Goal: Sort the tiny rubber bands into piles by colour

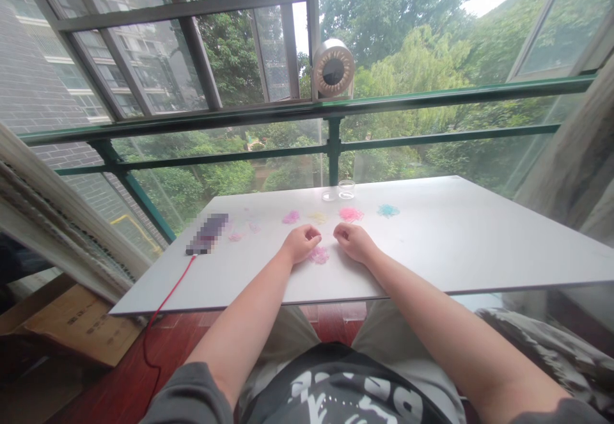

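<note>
At the worktop (460, 238), the left hand (303, 243) and right hand (354, 241) curl apart near a pale pink pile (319, 256), any grip too small to tell.

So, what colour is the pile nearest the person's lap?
The pile is purplish pink, best seen in the head view.

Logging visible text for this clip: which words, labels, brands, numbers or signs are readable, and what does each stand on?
None can be read with certainty.
Dark shirt: large white lettering and print, partly cut off by the picture's edge; unreadable.
Cardboard box: dark printed characters, too blurred to read.
Phone: pixelated, nothing legible.
</note>
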`<move>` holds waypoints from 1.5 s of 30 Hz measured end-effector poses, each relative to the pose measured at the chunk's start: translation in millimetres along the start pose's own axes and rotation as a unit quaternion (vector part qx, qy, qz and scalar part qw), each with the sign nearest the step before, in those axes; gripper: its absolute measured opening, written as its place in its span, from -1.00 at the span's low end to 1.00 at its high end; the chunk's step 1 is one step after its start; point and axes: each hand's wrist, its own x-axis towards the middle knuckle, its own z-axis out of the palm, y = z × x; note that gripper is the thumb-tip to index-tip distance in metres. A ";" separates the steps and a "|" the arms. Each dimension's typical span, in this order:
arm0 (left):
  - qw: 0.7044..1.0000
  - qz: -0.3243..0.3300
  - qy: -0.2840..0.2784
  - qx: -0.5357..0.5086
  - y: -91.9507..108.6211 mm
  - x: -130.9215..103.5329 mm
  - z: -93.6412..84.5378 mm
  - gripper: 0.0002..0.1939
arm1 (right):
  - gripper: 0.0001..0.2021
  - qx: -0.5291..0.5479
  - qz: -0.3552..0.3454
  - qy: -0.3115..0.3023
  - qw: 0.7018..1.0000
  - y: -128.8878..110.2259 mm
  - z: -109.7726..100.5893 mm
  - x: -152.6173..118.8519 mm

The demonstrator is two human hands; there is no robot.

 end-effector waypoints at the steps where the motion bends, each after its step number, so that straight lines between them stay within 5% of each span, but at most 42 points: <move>1: 1.000 0.001 -0.001 -0.002 1.6 -0.6 -0.2 -0.75 | -0.89 0.000 -0.003 -0.003 1.000 -0.5 0.2 -0.2; 27: 1.000 0.008 -0.013 0.020 4.7 -1.7 -0.6 -0.78 | -0.89 -0.003 -0.053 -0.028 0.998 -4.0 2.4 -2.8; 33: 1.000 0.020 -0.016 -0.005 7.6 -3.5 -1.1 -0.65 | -0.89 -0.012 -0.071 -0.034 0.997 -7.9 1.7 -3.8; 45: 1.000 0.015 0.002 -0.003 2.7 -0.9 0.5 -0.78 | -0.88 -0.017 -0.066 -0.012 0.998 -3.1 1.6 -2.0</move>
